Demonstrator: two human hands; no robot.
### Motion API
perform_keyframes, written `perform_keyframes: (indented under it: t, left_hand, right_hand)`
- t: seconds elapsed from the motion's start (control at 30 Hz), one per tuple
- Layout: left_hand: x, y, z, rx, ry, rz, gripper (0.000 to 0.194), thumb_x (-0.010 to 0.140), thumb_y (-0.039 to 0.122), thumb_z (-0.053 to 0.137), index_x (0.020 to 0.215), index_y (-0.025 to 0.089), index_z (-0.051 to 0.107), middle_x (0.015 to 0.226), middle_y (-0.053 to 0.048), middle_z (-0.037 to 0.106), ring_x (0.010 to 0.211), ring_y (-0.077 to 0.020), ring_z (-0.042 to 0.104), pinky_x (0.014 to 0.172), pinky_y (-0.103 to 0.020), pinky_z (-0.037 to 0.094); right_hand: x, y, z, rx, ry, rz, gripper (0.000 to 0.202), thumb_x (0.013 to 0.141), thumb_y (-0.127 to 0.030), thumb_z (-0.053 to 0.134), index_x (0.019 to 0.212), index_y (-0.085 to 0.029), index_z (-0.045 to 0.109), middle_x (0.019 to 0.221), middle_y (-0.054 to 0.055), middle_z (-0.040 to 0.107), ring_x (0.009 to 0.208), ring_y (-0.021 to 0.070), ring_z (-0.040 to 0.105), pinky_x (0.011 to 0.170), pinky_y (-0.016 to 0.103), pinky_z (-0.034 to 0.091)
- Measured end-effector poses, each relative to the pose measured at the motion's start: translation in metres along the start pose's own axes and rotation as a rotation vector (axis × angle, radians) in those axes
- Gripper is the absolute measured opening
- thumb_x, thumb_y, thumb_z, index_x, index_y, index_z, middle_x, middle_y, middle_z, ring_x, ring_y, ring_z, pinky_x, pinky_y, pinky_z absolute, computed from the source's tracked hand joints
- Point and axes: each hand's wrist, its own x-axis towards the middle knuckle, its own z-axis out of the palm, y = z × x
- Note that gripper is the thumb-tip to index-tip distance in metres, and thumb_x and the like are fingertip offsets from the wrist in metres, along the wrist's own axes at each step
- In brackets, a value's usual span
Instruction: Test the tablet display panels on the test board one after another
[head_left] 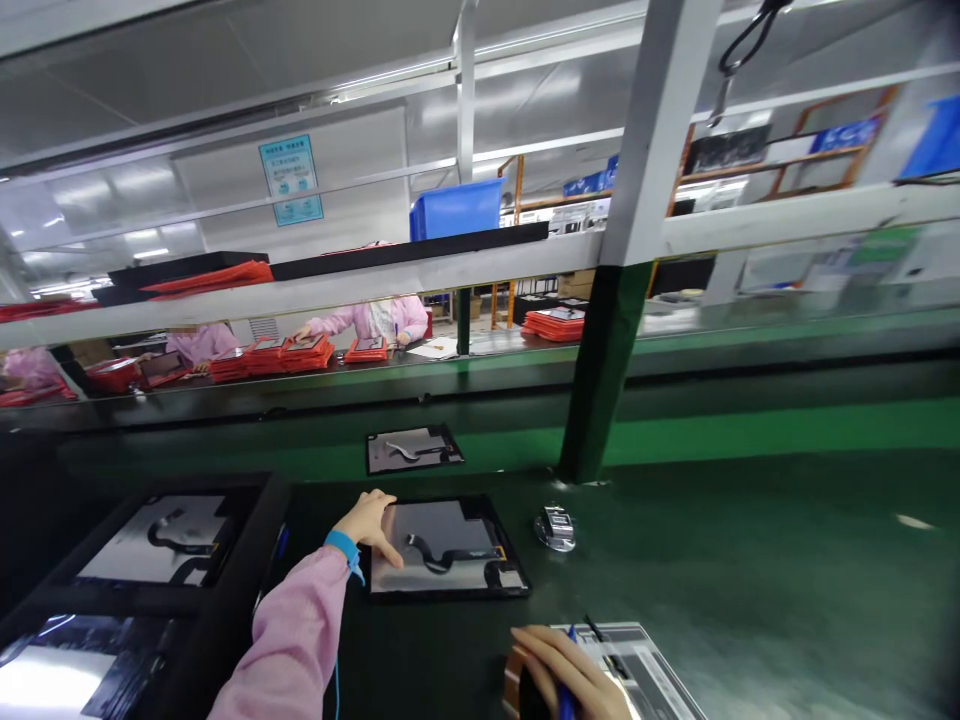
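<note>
Workshop: pale walls and a white-and-green post rise behind the work area; people in pink sit at a far bench with red-edged stacks.
Near bench: a dark green surface spreads out to the right.
Black tray: at the left, its raised rim bounds two compartments, with an upper panel and a lower panel.
Middle panel: this silver-backed screen part lies flat on the bench, its dark ribbon cable exposed across the back.
Far panel: a similar part lies flat beyond it, apart from the tray.
Lower-right panel: a pale-backed piece lies partly beneath the right hand.
Left hand: the hand is spread wide, thumb and fingers touching the middle panel's left side without closing round it.
Right hand: the hand is curled around an amber-brown roll; a blue item shows between its fingers.
Progress: three panels are out on the bench and two in the tray; which are finished, if any, cannot be told.
Metal device: a small silver counter-like object sits right of the middle panel.
</note>
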Motion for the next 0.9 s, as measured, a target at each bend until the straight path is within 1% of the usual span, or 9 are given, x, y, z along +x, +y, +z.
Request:
perform_keyframes:
  t: [0.1,0.2,0.33,0.47,0.53,0.6,0.7,0.83,0.9]
  left_hand:
    - [-0.029,-0.001,0.009,0.014,-0.011,-0.017,0.131,0.020,0.051,0.091,0.137,0.012,0.046,0.131,-0.016,0.047,0.121,-0.0396,0.042,0.106,-0.047,0.036]
    - [-0.070,0.000,0.023,0.009,-0.014,-0.035,0.134,0.022,0.056,0.089,0.139,0.010,0.044,0.130,-0.017,0.045,0.120,-0.0395,0.041,0.106,-0.048,0.036]
    - [-0.123,0.007,0.039,-0.015,-0.015,-0.105,0.134,0.030,0.059,0.087,0.145,0.010,0.036,0.135,-0.020,0.041,0.125,-0.0415,0.038,0.106,-0.052,0.036]
    - [-0.153,0.020,0.043,0.028,0.046,-0.091,0.112,0.051,0.048,0.085,0.147,0.029,0.032,0.158,-0.013,0.020,0.142,-0.0449,0.013,0.110,-0.069,0.013]
    - [-0.156,0.024,0.043,0.049,0.101,0.035,0.083,0.066,0.035,0.079,0.141,0.035,0.043,0.157,-0.007,0.028,0.143,-0.0407,0.018,0.110,-0.069,0.011]
    - [-0.152,0.025,0.046,-0.046,0.100,0.199,0.054,0.077,0.020,0.066,0.128,0.034,0.059,0.143,-0.006,0.050,0.134,-0.0333,0.039,0.111,-0.058,0.025]
    - [-0.139,0.023,0.051,-0.260,0.039,0.345,0.034,0.078,0.010,0.056,0.103,0.025,0.075,0.119,-0.007,0.067,0.108,-0.0244,0.061,0.096,-0.038,0.045]
    - [-0.120,0.026,0.049,-0.425,-0.012,0.397,0.007,0.070,0.025,0.075,0.074,0.022,0.079,0.093,-0.006,0.075,0.080,-0.0197,0.067,0.077,-0.030,0.051]
    - [-0.112,0.032,0.046,-0.557,-0.038,0.421,0.017,0.061,0.038,0.084,0.064,0.022,0.077,0.085,-0.007,0.076,0.085,-0.0226,0.066,0.082,-0.032,0.049]
  right_hand:
    - [0.002,0.000,-0.003,0.030,0.129,0.066,0.018,0.093,-0.021,0.054,0.104,-0.019,0.068,0.093,0.009,0.072,0.081,0.0186,0.073,0.076,0.022,0.059]
    - [0.005,-0.004,-0.006,0.061,0.165,0.132,0.015,0.091,-0.019,0.056,0.098,-0.019,0.069,0.091,0.009,0.072,0.079,0.0195,0.072,0.073,0.024,0.060]
    - [0.012,-0.009,-0.005,0.120,0.104,0.172,0.016,0.091,-0.019,0.057,0.101,-0.020,0.069,0.091,0.008,0.071,0.080,0.0187,0.071,0.071,0.024,0.059]
    - [0.022,-0.011,0.003,0.228,-0.025,0.206,0.013,0.091,-0.021,0.057,0.098,-0.021,0.068,0.089,0.007,0.071,0.078,0.0180,0.071,0.068,0.023,0.057]
    - [0.026,-0.012,0.009,0.306,-0.114,0.274,0.012,0.091,-0.025,0.056,0.098,-0.022,0.065,0.085,0.005,0.071,0.073,0.0173,0.070,0.066,0.024,0.057]
    - [0.028,-0.014,0.016,0.409,-0.208,0.366,0.010,0.091,-0.028,0.056,0.098,-0.022,0.059,0.081,0.004,0.070,0.065,0.0157,0.068,0.061,0.024,0.055]
    - [0.030,-0.015,0.025,0.615,-0.326,0.484,0.014,0.090,-0.033,0.056,0.091,-0.023,0.047,0.079,0.001,0.066,0.056,0.0123,0.061,0.055,0.023,0.050]
    - [0.033,-0.015,0.029,0.789,-0.429,0.562,0.030,0.085,-0.039,0.063,0.074,-0.022,0.041,0.073,-0.001,0.058,0.061,0.0114,0.053,0.059,0.024,0.044]
    - [0.035,-0.014,0.028,0.818,-0.468,0.575,0.036,0.080,-0.041,0.070,0.067,-0.021,0.043,0.070,-0.001,0.054,0.062,0.0116,0.051,0.060,0.025,0.041]
